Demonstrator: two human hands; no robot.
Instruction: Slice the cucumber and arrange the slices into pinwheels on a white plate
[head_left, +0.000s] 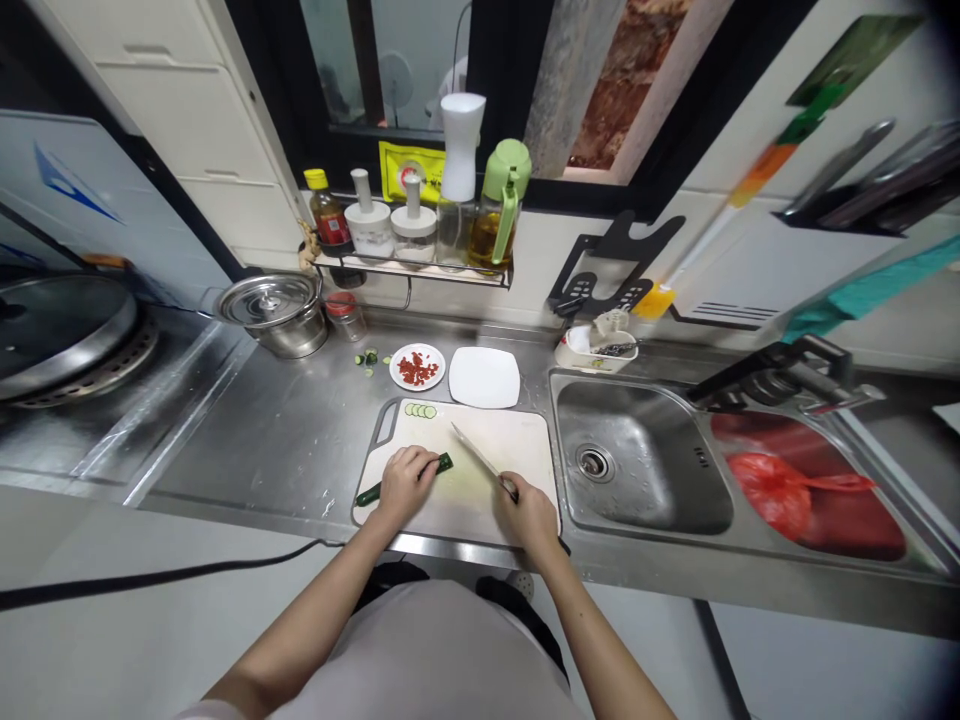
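Cucumber (368, 495) is on the board (457, 510), lower centre of frame, lying on a slant from the board's lower left toward its middle. Left hand (405, 483) is over its mid-length, fingers curled down and closed on it; both ends stick out. Exact thumb position: can't tell.

Right hand (527, 510) is wrapped around the knife (476, 448) handle at the board's right side, fist closed. Blade points up-left, just right of the cucumber's near-centre end, apart from it. Can't tell if the edge touches the board.

Slices (420, 410): short overlapping row at the board's top left, neither hand on them. Past the board's top edge: dish (395, 372) with red bits (417, 370), bare white plate (484, 378) to its right, green scraps (367, 360) to its left. Sink (645, 450) is right of the board.

Handling, my read: cucumber is light, firm, crisp; skin probably slick when wet, and being round it can roll. Best hold is from above, mid-length or a bit back from the blade side, fingertips tucked, moderate pressure. Squeezing hard gains nothing. Knife is stiff, presumably sharp: handle only. Slices should be thin, wet, bendy, likely to cling; slide something flat under the row rather than pinching singles.
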